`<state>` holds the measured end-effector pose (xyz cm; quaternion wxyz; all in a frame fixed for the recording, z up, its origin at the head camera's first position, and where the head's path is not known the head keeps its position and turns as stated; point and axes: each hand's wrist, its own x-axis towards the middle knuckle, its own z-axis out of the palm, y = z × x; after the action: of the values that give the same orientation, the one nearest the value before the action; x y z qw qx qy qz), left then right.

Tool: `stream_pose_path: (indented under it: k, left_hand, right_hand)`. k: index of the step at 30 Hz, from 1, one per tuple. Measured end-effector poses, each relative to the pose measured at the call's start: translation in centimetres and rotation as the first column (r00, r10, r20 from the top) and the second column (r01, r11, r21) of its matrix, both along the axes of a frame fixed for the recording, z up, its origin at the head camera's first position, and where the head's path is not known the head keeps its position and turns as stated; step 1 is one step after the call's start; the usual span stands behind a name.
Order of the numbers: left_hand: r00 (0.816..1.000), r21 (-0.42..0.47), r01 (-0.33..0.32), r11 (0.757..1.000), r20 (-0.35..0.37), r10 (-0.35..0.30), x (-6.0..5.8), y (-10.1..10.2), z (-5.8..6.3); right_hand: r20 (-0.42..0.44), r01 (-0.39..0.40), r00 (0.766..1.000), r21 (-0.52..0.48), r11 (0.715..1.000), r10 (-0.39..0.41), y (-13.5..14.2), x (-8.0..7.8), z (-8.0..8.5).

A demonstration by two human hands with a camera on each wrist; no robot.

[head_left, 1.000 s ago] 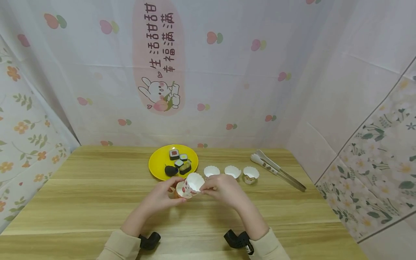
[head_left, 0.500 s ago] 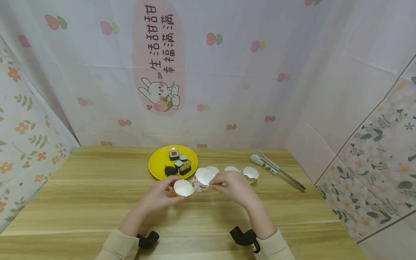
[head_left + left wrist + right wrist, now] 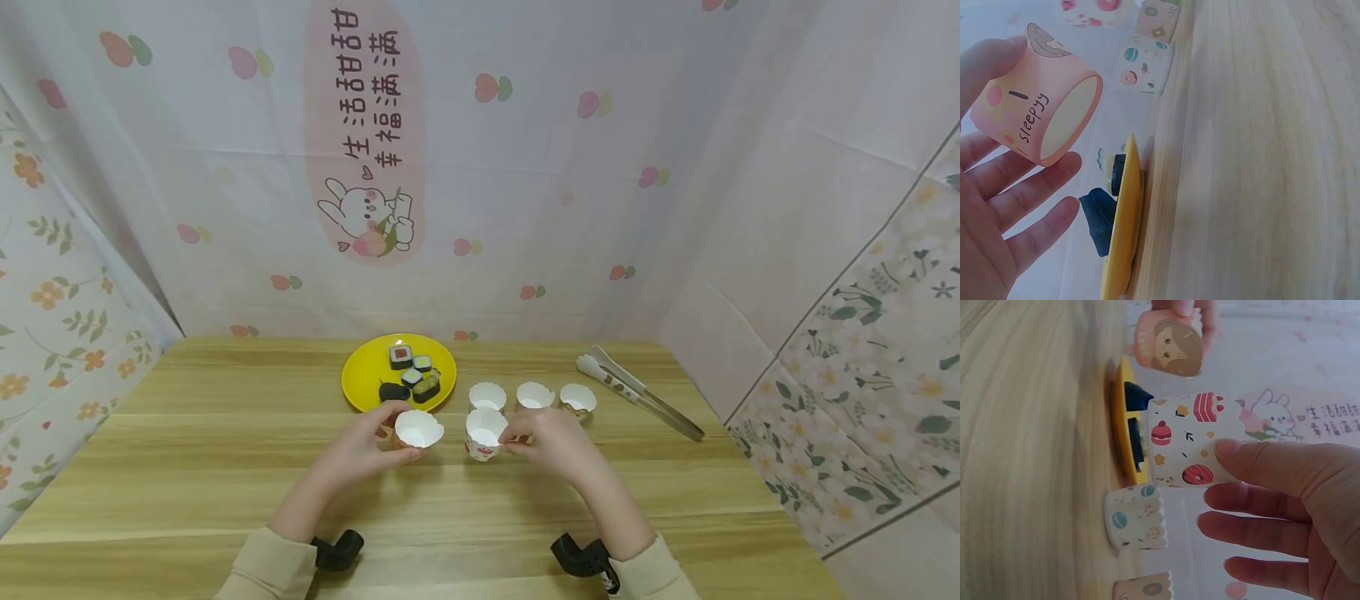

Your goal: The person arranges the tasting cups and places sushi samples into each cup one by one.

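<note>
My left hand (image 3: 352,446) grips a pinkish-orange paper cupcake cup (image 3: 1035,97) printed with a cartoon face and the word "sleepyy". Its white inside faces up in the head view. To the right of it, a white paper cupcake cup with red cake and donut prints (image 3: 1188,440) is pinched at the rim by my right hand (image 3: 558,446). The right wrist view shows that cup off the table, with thumb and fingertips on its scalloped edge. The two held cups are apart. Behind the left hand lies a yellow plate (image 3: 358,379) with several sushi pieces (image 3: 402,357) on it.
Three more paper cups stand in a row behind the right hand: one near the middle (image 3: 487,393), one beside it (image 3: 534,393), and one farther right (image 3: 577,395). Metal tongs with white tips (image 3: 637,393) lie at the table's right. A patterned curtain (image 3: 480,208) closes off the back.
The white cup with red prints was overlapping the pinkish-orange one; my right hand has drawn it away to the right and slightly nearer. My left hand has shifted slightly left.
</note>
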<state>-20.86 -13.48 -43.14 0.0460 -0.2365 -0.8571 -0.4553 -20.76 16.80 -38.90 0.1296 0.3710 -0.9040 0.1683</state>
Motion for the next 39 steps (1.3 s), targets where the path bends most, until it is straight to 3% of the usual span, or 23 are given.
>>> stream_pose_path:
  k: [12, 28, 39]
  left_hand:
    - [1.000, 0.006, -0.001, 1.000, -0.021, 0.002, -0.1, -0.2, 0.0]
    - [1.000, -0.018, -0.018, 1.000, -0.010, 0.018, 0.1, -0.2, 0.1]
    - [1.000, -0.031, -0.014, 0.999, -0.015, 0.014, 0.1, 0.0, 0.1]
  right_hand:
    - [0.006, 0.024, 1.000, 0.057, 0.998, -0.024, 0.4, -0.4, -1.3]
    - [0.097, 0.008, 0.995, 0.066, 0.998, -0.014, 0.4, -0.9, -2.3]
    - [0.066, 0.000, 0.998, 0.091, 0.996, -0.006, 0.3, -1.0, -2.9]
